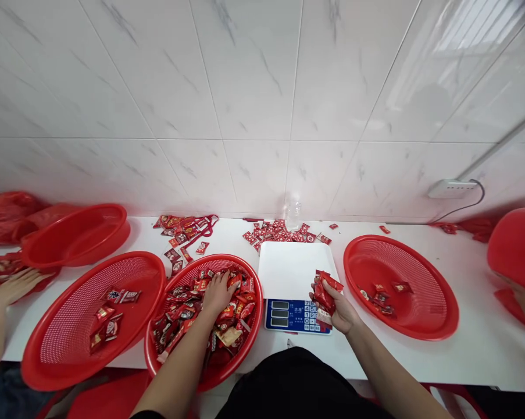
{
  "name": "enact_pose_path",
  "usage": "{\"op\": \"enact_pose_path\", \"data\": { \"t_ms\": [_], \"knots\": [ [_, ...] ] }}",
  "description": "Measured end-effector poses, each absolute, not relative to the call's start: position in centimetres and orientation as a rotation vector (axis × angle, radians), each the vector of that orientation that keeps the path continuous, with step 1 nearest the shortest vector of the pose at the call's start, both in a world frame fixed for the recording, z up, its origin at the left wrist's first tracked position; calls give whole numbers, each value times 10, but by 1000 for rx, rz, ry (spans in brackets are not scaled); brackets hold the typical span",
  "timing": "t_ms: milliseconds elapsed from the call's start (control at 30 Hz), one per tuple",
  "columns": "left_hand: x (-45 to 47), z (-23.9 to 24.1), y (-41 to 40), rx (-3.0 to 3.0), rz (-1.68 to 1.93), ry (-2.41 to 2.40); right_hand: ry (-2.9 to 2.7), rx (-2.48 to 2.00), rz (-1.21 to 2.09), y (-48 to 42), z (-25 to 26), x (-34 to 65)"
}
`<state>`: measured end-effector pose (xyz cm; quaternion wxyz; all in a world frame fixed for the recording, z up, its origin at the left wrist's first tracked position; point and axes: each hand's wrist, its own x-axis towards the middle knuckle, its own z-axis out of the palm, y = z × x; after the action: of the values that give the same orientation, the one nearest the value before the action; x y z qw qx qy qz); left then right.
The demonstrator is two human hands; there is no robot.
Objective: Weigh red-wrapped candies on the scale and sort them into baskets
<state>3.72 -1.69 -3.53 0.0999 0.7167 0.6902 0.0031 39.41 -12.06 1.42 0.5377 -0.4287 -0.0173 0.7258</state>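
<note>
My left hand (218, 293) reaches into a round red basket (257, 302) heaped with small wrapped candies (229, 337). Its fingers are spread over the top of the pile, with the tips partly hidden among the wrappers. Over the front right of the digital scale, my right hand (343, 311) is closed around a bunch of red candy packets (324, 294). The scale has a bare white weighing plate (295, 267) and a blue keypad panel (284, 317); the held packets cover part of its keys.
Red baskets with a few candies stand left (57, 326) and right (445, 314). Small red packets (284, 231) lie by the wall near a clear bottle (293, 214). A co-worker's hand (20, 284) is at far left; another person holds a red basin (517, 256) at right.
</note>
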Motion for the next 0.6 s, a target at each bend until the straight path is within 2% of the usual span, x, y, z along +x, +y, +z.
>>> {"op": "enact_pose_path", "data": {
  "t_ms": [600],
  "knots": [
    [44, -46, 5, 2119, -157, 2107, 112, -853, 1546, -130, 15, 529]
  ]
}}
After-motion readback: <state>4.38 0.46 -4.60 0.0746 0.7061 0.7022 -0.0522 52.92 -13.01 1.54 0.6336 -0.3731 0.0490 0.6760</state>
